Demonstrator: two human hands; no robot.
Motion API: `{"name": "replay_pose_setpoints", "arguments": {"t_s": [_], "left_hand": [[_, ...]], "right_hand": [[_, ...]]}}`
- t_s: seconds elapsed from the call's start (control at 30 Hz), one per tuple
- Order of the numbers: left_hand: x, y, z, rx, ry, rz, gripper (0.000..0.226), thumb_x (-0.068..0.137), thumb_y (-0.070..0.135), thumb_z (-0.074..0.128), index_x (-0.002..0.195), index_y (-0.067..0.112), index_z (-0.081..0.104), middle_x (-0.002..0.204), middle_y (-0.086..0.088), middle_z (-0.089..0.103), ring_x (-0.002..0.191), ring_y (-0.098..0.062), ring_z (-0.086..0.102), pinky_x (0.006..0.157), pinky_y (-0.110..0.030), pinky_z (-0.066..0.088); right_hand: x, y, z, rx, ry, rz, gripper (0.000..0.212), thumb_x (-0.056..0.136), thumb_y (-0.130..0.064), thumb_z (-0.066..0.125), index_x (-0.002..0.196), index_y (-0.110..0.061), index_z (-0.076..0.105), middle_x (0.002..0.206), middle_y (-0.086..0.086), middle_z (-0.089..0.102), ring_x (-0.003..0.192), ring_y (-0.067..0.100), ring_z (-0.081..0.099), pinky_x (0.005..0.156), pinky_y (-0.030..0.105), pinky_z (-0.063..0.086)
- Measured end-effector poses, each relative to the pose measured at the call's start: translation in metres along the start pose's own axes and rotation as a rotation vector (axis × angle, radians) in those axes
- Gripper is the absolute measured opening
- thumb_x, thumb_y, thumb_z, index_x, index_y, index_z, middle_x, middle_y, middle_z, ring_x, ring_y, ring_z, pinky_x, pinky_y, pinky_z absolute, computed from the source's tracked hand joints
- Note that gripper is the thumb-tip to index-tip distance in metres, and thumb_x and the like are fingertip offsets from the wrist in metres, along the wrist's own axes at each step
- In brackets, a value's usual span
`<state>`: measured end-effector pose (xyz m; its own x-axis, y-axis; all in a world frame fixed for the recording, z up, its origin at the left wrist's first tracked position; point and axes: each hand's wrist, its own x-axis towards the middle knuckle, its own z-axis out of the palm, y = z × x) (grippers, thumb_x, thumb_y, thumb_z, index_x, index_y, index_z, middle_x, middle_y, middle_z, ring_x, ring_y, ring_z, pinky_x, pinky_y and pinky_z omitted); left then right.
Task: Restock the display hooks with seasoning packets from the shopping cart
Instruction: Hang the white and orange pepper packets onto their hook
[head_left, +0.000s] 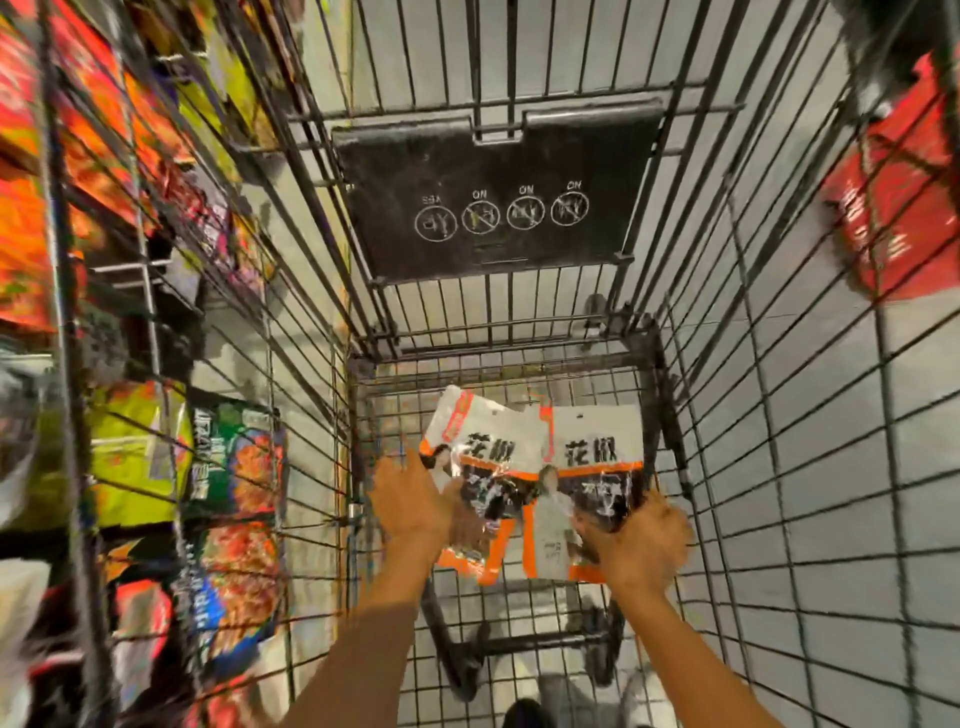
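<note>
Both arms are reaching down into the wire shopping cart, seen from above. Two seasoning packets are lying side by side near the basket's far end, each white at the top with bold black characters, orange borders and a dark clear window lower down.

The right hand is gripping the right seasoning packet at its lower right corner, with its fingers curling over the packet's edge and pinching it. The left hand is pressing against the left edge of the left seasoning packet. Its back is facing the camera and its fingers are hidden, so whether they are closing on the packet or lying flat under it cannot be told. The left packet is tilting slightly and its right side is overlapping the right packet's left edge. Whether the packets are touching the basket's wire floor or hanging just above it cannot be told.

Beyond the packets, the cart's black child-seat flap, printed with four round white pictograms, is leaning against the wire end. Through the cart's left wall, hanging packets in green, yellow and red are showing on a display, blurred. Through the right wall, red packets are showing above a pale tiled floor.
</note>
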<state>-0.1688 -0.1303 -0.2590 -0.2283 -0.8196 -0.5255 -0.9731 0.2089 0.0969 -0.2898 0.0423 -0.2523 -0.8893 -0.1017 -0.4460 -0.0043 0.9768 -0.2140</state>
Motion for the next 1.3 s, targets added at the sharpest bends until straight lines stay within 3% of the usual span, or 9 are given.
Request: {"name": "replay_pose_setpoints", "arguments": {"t_s": [0.17,0.33,0.63,0.83,0.93,1.0,1.07,1.17,1.3], "left_hand": [[-0.015,0.001,0.002,-0.096,0.067,-0.050,0.065,0.074,0.050,0.073,0.122,0.011,0.053,0.128,-0.013,0.048,0.120,-0.031,0.043,0.097,-0.041,0.041],[-0.032,-0.003,-0.007,-0.500,-0.073,-0.137,0.061,0.070,0.028,0.083,0.113,0.002,0.048,0.107,-0.016,0.063,0.099,-0.034,0.061,0.078,-0.042,0.052],[-0.079,-0.012,-0.033,-0.699,-0.134,0.081,0.033,0.075,0.008,0.078,0.104,0.002,0.062,0.090,-0.007,0.063,0.085,-0.020,0.059,0.070,-0.025,0.044],[-0.130,-0.021,-0.082,-0.867,-0.032,0.106,0.021,0.083,0.009,0.070,0.074,0.013,0.052,0.062,-0.005,0.043,0.056,-0.016,0.040,0.052,-0.014,0.034],[-0.160,-0.030,-0.114,-1.007,-0.011,0.044,0.024,0.084,0.020,0.071,0.081,0.004,0.054,0.070,-0.020,0.043,0.063,-0.029,0.045,0.061,-0.041,0.036],[-0.184,-0.038,-0.136,-1.121,0.048,0.027,0.027,0.081,0.027,0.073,0.092,0.005,0.063,0.082,-0.016,0.063,0.081,-0.029,0.060,0.073,-0.044,0.047],[-0.213,-0.046,-0.158,-1.212,0.115,-0.002,0.038,0.076,0.035,0.076,0.102,0.010,0.064,0.103,-0.010,0.067,0.101,-0.027,0.061,0.087,-0.043,0.049],[-0.261,-0.061,-0.188,-1.351,0.208,-0.041,0.053,0.072,0.032,0.080,0.118,0.011,0.063,0.119,-0.013,0.064,0.117,-0.031,0.057,0.098,-0.048,0.046],[-0.341,-0.086,-0.220,-1.519,0.431,-0.049,0.035,0.065,0.035,0.085,0.094,0.021,0.072,0.100,-0.007,0.072,0.095,-0.029,0.067,0.073,-0.033,0.057]], "right_hand": [[-0.008,0.018,-0.003,0.140,-0.064,0.052,0.083,0.057,-0.026,0.090,0.121,0.005,0.047,0.125,0.025,0.049,0.122,0.037,0.040,0.098,0.039,0.033],[-0.012,0.027,-0.011,0.471,-0.173,0.075,0.051,0.065,-0.011,0.086,0.097,-0.013,0.048,0.080,-0.005,0.059,0.081,0.022,0.060,0.054,0.013,0.040],[-0.027,0.019,-0.043,0.467,-0.261,0.017,0.032,0.076,-0.014,0.079,0.102,-0.004,0.063,0.094,0.014,0.068,0.086,0.027,0.064,0.070,0.027,0.043],[-0.057,0.003,-0.103,0.677,-0.339,-0.097,0.014,0.075,-0.007,0.077,0.086,-0.010,0.068,0.069,-0.004,0.066,0.062,0.006,0.062,0.061,0.019,0.047],[-0.072,-0.005,-0.142,0.767,-0.388,-0.199,0.016,0.077,-0.011,0.077,0.071,-0.020,0.065,0.051,-0.016,0.064,0.045,-0.007,0.057,0.044,0.008,0.043],[-0.085,-0.012,-0.169,0.790,-0.428,-0.256,0.014,0.078,-0.020,0.078,0.074,-0.011,0.068,0.066,0.000,0.072,0.062,0.008,0.069,0.056,0.024,0.055],[-0.097,-0.019,-0.197,0.780,-0.451,-0.338,0.048,0.075,-0.030,0.079,0.094,0.011,0.065,0.091,0.029,0.068,0.085,0.041,0.066,0.073,0.046,0.056],[-0.119,-0.027,-0.239,0.731,-0.593,-0.473,0.069,0.069,-0.051,0.077,0.103,0.006,0.057,0.098,0.020,0.064,0.093,0.033,0.062,0.084,0.038,0.050],[-0.161,-0.035,-0.290,0.708,-0.699,-0.721,0.023,0.076,-0.036,0.077,0.083,-0.018,0.064,0.085,0.000,0.070,0.079,0.013,0.068,0.070,0.029,0.054]]}}
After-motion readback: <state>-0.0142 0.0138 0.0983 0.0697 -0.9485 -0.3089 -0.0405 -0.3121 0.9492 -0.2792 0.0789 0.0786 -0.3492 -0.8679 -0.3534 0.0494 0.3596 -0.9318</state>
